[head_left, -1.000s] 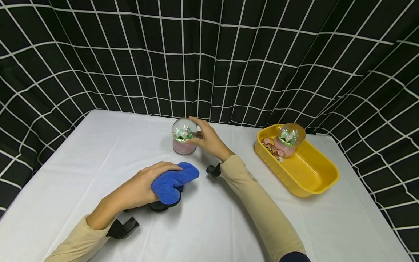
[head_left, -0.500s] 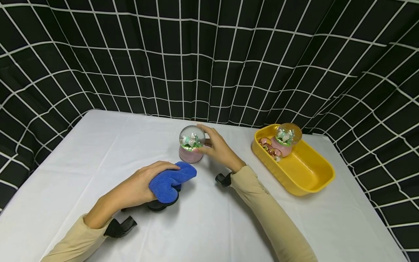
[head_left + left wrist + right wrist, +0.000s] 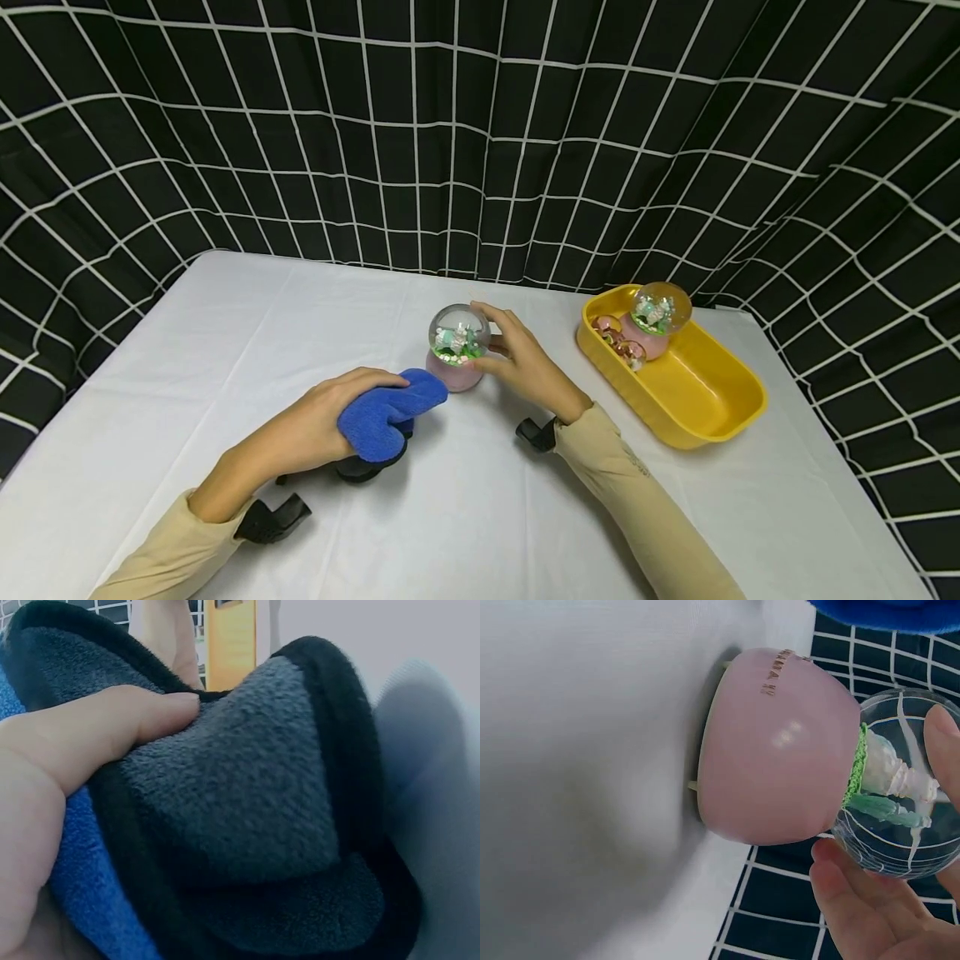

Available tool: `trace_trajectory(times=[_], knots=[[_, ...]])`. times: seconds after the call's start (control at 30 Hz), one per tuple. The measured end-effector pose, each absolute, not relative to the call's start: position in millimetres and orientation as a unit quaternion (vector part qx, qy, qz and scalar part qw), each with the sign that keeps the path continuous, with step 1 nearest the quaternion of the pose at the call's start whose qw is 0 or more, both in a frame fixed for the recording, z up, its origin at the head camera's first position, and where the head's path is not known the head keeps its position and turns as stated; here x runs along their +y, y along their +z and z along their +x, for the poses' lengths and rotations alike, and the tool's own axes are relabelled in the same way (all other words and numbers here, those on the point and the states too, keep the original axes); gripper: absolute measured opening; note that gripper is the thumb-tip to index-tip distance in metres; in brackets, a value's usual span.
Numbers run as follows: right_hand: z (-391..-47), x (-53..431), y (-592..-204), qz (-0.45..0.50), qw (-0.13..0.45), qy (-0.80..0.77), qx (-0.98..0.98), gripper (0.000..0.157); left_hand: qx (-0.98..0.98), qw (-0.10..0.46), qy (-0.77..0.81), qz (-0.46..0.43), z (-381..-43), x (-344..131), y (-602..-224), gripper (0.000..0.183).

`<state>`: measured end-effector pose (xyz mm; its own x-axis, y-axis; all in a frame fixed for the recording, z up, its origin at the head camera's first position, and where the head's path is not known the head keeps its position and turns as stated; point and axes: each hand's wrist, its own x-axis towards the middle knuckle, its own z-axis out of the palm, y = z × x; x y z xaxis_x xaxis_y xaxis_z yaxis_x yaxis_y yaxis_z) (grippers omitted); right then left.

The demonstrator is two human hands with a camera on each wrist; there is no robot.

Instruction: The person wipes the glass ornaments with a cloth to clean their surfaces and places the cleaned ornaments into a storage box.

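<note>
My right hand (image 3: 528, 367) grips the clear dome of a snow globe (image 3: 459, 337) from its right side, thumb in front and fingers behind. The globe stands upright with a pink base (image 3: 780, 746), and small white and green figures show inside. In the right wrist view, small feet under the base are at or just above the white cloth; I cannot tell if they touch. My left hand (image 3: 318, 425) holds a folded cloth (image 3: 386, 417), blue outside and dark grey inside with a black edge. In the left wrist view the thumb presses on the grey side (image 3: 232, 780).
At the right stands a yellow tray (image 3: 712, 433). In it a second snow globe (image 3: 656, 321) leans tilted, beside small reddish shiny pieces (image 3: 618, 342). A white sheet (image 3: 480, 517) covers the table, and a black curtain with white grid lines (image 3: 450, 125) hangs behind it.
My right hand has brought the snow globe toward me and to the right, close to the cloth. The left hand with the cloth has hardly moved.
</note>
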<state>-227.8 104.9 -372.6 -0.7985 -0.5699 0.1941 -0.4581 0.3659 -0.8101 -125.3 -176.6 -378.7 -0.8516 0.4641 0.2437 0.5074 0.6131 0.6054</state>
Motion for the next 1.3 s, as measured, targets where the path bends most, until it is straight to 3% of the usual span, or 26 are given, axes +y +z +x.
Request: trace_trajectory(times=[0.57, 1.03, 1.3], knots=[[-182.6, 132.4, -366.7, -0.314, 0.065, -0.451, 0.833, 0.078, -0.897, 0.026, -0.355, -0.262, -127.3, -177.4, -378.2, 0.065], [-166.3, 145.9, -350.0, -0.299, 0.145, -0.435, 0.837, 0.066, -0.899, 0.028, -0.352, -0.26, -126.0, -176.1, -378.1, 0.064], [-169.0, 143.6, -354.8, -0.319, 0.177, -0.437, 0.822, 0.085, -0.9, 0.034, -0.347, -0.261, -126.8, -177.3, -378.7, 0.064]])
